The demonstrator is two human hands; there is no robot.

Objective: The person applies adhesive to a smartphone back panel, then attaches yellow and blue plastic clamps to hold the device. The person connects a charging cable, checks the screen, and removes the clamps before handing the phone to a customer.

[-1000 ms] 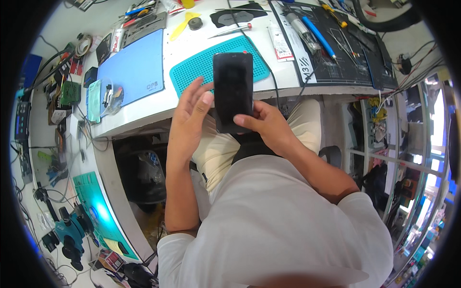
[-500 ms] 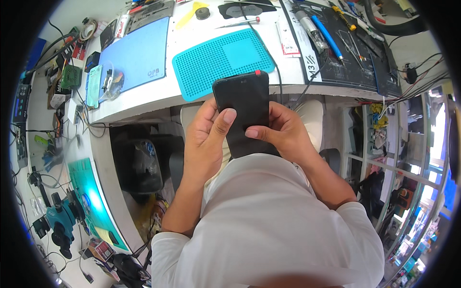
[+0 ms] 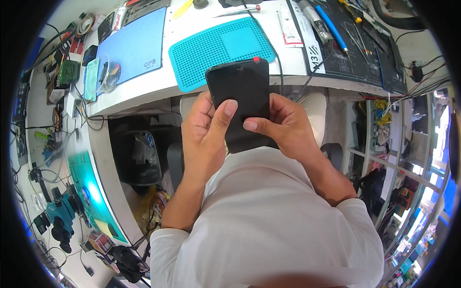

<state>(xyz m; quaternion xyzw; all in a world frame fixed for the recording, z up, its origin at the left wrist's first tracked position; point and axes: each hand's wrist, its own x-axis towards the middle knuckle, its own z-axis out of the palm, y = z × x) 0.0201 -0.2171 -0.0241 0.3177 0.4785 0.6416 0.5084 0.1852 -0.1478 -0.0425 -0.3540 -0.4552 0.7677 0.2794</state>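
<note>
A black smartphone (image 3: 242,91) with a dark screen and a small red tab at its top edge is held up in front of my shirt. My left hand (image 3: 205,127) grips its left side, thumb lying on the screen. On the opposite side my right hand (image 3: 288,126) is closed round the edge, its thumb pressed on the lower part of the screen. The fingers behind the phone are mostly hidden. Just beyond the phone's top lies a teal perforated silicone mat (image 3: 201,55) on the white table.
A pale blue mat (image 3: 132,53) lies left of the teal one, beside a clear round container (image 3: 109,77). A screwdriver (image 3: 245,9) and a blue pen-like tool (image 3: 331,28) lie at the back. To the left stands a teal microscope (image 3: 60,216); glass shelving (image 3: 398,158) is on the right.
The view has shifted slightly, so the table and mats sit a little higher. Both hands keep their hold on the phone, which is tilted slightly differently.
</note>
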